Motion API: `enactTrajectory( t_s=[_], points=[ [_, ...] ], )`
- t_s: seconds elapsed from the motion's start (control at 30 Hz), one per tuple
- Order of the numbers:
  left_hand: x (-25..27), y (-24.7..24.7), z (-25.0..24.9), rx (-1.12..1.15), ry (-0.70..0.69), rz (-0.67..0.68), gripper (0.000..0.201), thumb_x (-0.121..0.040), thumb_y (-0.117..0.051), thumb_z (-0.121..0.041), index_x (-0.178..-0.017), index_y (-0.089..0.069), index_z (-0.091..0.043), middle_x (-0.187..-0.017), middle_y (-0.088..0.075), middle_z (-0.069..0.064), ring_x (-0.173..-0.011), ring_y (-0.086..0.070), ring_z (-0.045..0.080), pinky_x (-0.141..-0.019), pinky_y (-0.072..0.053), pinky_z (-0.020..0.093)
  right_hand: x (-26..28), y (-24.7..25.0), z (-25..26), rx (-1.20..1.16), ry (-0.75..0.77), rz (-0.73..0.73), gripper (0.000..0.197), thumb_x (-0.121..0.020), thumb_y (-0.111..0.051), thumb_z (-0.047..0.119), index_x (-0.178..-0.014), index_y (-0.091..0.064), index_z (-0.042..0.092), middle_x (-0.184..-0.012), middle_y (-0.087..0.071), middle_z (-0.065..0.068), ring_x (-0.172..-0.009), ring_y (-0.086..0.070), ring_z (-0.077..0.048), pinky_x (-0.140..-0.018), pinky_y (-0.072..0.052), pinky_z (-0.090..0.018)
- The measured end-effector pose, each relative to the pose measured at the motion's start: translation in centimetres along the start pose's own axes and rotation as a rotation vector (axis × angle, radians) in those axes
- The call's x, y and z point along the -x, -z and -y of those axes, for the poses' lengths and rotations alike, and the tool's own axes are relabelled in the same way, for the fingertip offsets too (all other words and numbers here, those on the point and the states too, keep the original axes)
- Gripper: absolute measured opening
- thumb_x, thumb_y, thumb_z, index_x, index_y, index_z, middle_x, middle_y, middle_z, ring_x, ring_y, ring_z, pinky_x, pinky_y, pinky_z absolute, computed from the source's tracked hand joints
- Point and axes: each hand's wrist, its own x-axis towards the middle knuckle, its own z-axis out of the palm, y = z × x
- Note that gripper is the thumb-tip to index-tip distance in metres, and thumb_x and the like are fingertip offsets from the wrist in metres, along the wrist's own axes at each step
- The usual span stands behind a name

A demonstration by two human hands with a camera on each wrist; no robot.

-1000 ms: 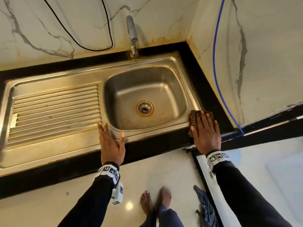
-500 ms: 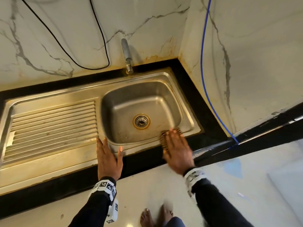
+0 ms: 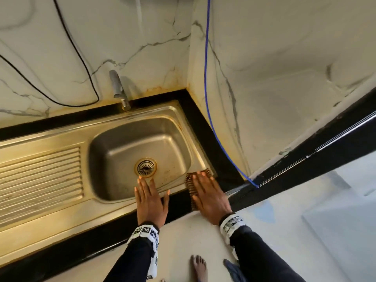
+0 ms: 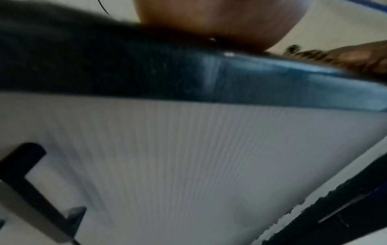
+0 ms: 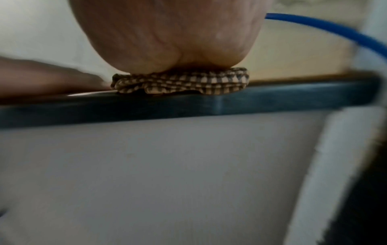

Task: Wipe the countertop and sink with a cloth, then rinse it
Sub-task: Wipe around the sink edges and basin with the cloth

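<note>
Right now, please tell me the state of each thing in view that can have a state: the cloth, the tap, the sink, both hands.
cloth: folded, flat on the black countertop edge, under the right hand
tap: no water running
sink basin: no standing water, stained
left hand: flat, fingers straight, on the sink's front rim
right hand: flat, presses the cloth

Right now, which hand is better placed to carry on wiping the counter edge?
The right hand: it lies flat on the cloth, pressing it onto the black counter. The left hand rests bare on the sink rim, holding nothing.
</note>
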Motion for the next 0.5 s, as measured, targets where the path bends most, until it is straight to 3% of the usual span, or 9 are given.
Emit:
enactTrajectory(
  t_s=[0.07,0.13,0.27,0.37,0.43,0.5],
  points=[
    [0.0,-0.3,-0.1,-0.060,0.002,0.009,0.090,-0.100,-0.019,-0.069,-0.161,-0.009,-0.004,-0.167,-0.007,0.027,-0.156,-0.011,0.040,-0.127,-0.014,0.052,-0.5,0.5,-4.6,-0.018,-0.179,-0.008,0.069,-0.104,-0.024,0.046,-0.162,-0.013,0.010,-0.170,-0.002,-0.009,-0.157,-0.003,-0.025,-0.125,-0.016,-0.047],
    [-0.1,-0.2,0.0,-0.080,0.015,0.002,0.091,-0.099,-0.015,-0.071,-0.162,-0.009,-0.005,-0.168,-0.004,0.024,-0.157,-0.009,0.038,-0.128,-0.013,0.051,-1.3,1.1,-7.9,-0.029,-0.245,0.036,0.073,-0.103,-0.015,0.051,-0.162,-0.005,0.010,-0.169,0.007,-0.008,-0.157,-0.002,-0.024,-0.126,-0.018,-0.046],
    [-0.6,-0.4,-0.2,-0.105,0.041,0.008,0.094,-0.098,-0.010,-0.073,-0.162,-0.009,-0.005,-0.169,-0.005,0.022,-0.158,-0.007,0.036,-0.128,-0.011,0.051,-5.7,1.2,-9.7,0.005,-0.150,0.057,0.074,-0.101,-0.010,0.054,-0.162,-0.004,0.013,-0.169,-0.002,-0.013,-0.156,-0.010,-0.033,-0.123,-0.024,-0.052],
    [-0.3,-0.5,-0.1,-0.104,0.034,0.006,0.094,-0.098,-0.010,-0.074,-0.162,-0.009,-0.005,-0.169,-0.006,0.021,-0.158,-0.006,0.034,-0.128,-0.011,0.051,-7.2,1.8,-9.0,0.042,-0.152,0.074,0.073,-0.100,-0.008,0.055,-0.160,0.003,0.016,-0.168,-0.003,-0.017,-0.155,-0.011,-0.036,-0.124,-0.020,-0.054],
    [-0.4,-0.4,0.1,-0.089,0.049,0.001,0.096,-0.097,-0.010,-0.075,-0.162,-0.009,-0.004,-0.169,-0.006,0.022,-0.158,-0.006,0.034,-0.128,-0.012,0.051,-5.3,1.4,-8.6,0.054,-0.136,0.036,0.071,-0.102,-0.012,0.054,-0.162,-0.001,0.018,-0.168,-0.003,-0.018,-0.156,-0.010,-0.036,-0.124,-0.019,-0.052],
    [-0.2,-0.3,-0.1,-0.084,0.061,0.012,0.097,-0.097,-0.008,-0.076,-0.162,-0.010,-0.004,-0.169,-0.005,0.021,-0.158,-0.005,0.034,-0.128,-0.012,0.050,-1.7,1.1,-8.5,0.053,-0.108,0.039,0.069,-0.105,-0.016,0.052,-0.162,0.003,0.020,-0.169,0.006,-0.014,-0.157,0.001,-0.032,-0.126,-0.013,-0.049]
  ],
)
